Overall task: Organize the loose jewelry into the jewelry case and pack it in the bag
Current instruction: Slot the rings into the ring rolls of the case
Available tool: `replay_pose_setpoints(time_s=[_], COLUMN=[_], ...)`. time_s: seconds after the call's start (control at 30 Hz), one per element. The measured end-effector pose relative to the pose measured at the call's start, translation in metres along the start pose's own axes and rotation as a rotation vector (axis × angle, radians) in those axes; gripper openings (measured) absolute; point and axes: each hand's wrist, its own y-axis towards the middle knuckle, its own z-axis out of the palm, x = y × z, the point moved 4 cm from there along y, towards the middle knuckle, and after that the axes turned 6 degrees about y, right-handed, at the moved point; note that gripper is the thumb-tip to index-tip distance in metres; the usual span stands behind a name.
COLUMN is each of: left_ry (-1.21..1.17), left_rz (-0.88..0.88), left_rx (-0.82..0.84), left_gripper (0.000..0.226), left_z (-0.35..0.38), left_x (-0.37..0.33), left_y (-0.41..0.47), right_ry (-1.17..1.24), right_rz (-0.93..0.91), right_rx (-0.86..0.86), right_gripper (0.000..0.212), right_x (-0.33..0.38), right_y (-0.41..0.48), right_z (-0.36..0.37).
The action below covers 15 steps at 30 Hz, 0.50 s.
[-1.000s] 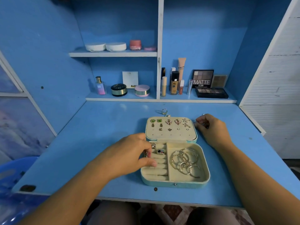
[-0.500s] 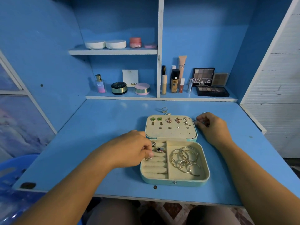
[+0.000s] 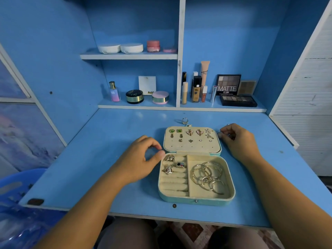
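Blue desk [image 3: 89, 159] carries the open jewelry case [image 3: 196, 199] at its centre, rings [image 3: 169, 169] and hoops [image 3: 206, 175] inside. I see my left hand [image 3: 136, 162] loosely curled, empty, at its left rim; my right hand [image 3: 240, 141] pinches a small ring [image 3: 220, 132] beside the lid [image 3: 192, 146].

Bright, even, cool light from above and in front; a blue cast over everything. Soft short shadows on the desk [image 3: 89, 159] under the left hand [image 3: 142, 159] and right hand [image 3: 239, 141], and beside the jewelry case [image 3: 196, 201]. Faint glare patches near the desk's back edge. Wide-angle bowing bends the shelf [image 3: 129, 56] and side walls. Centre sharp; lower-left corner blurred.
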Motion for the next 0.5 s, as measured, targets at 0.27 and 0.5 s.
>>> replay_pose_setpoints(time_s=[0.27,0.5], left_ry=[0.335,0.38], left_rz=[-0.089,-0.073], left_rx=[-0.012,-0.02], left_gripper=[0.067,0.077], left_z=[0.013,0.015], left_x=[0.02,0.023], left_y=[-0.001,0.0], right_ry=[0.139,0.256], right_rz=[0.032,-0.198], right_rx=[-0.04,0.235], right_gripper=[0.008,0.015], right_x=[0.003,0.088], right_y=[-0.003,-0.069], right_z=[-0.006,-0.009])
